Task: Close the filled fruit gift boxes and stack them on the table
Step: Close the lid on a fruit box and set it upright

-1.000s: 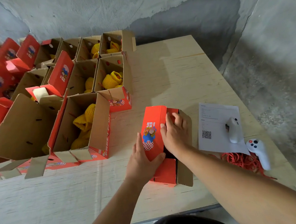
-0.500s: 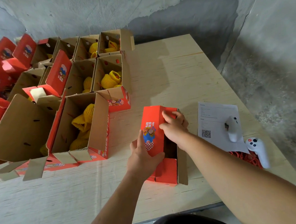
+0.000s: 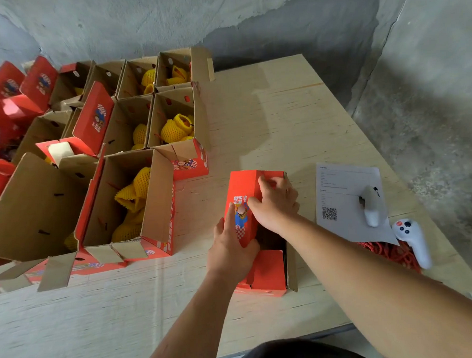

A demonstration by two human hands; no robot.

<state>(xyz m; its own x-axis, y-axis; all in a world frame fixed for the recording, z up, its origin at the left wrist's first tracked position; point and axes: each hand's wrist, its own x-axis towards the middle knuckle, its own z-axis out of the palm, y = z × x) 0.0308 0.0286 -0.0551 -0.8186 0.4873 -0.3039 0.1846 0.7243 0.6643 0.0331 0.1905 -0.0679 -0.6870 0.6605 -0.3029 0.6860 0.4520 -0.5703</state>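
Fingers of the left hand press flat against the printed left face of the red cardboard gift box, thumb wrapped over its upper fold, so the hand grips the lid panel. Far left on the pale plywood table, rows of open red-and-brown cardboard boxes stand with flaps up, each showing fruit in yellow foam net sleeves; the nearest open one sits just left of the held box, apart from it. The held box stands near the table's near edge, its lid partly folded over a dark gap, a brown flap standing up along its right side. The right hand lies on top of the lid, fingers curled over the far fold and clenched on it, thumb against the printed face. Right of the box lies a white paper sheet with a QR code, a white handheld controller resting on it. Near right, a second white controller with red and dark buttons lies over what looks like a bundle of red netting.
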